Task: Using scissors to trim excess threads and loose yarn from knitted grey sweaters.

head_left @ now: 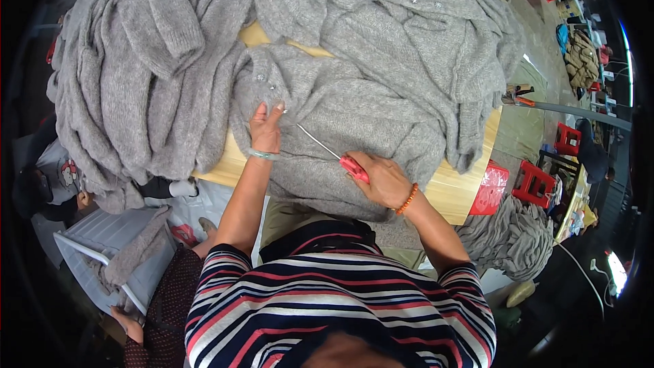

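Note:
A grey knitted cardigan (361,105) lies in front of me on the table, with shiny buttons (267,83) along its edge. My left hand (266,129) is closed on that edge, just below the buttons, pinching the knit between thumb and fingers. In my right hand (387,180) is a red-handled tool (320,142) with a long, thin metal shaft. Its shaft points up and left across the cardigan toward my left hand, and its tip is apart from those fingers. What kind of tool it is, I cannot tell.
More grey knits (146,75) are heaped on the left and far side of the wooden table (453,194). At lower left, a seated person's hand (129,324) is beside a pale plastic crate (122,238). Red stools (533,182) and a grey pile (511,238) stand at right.

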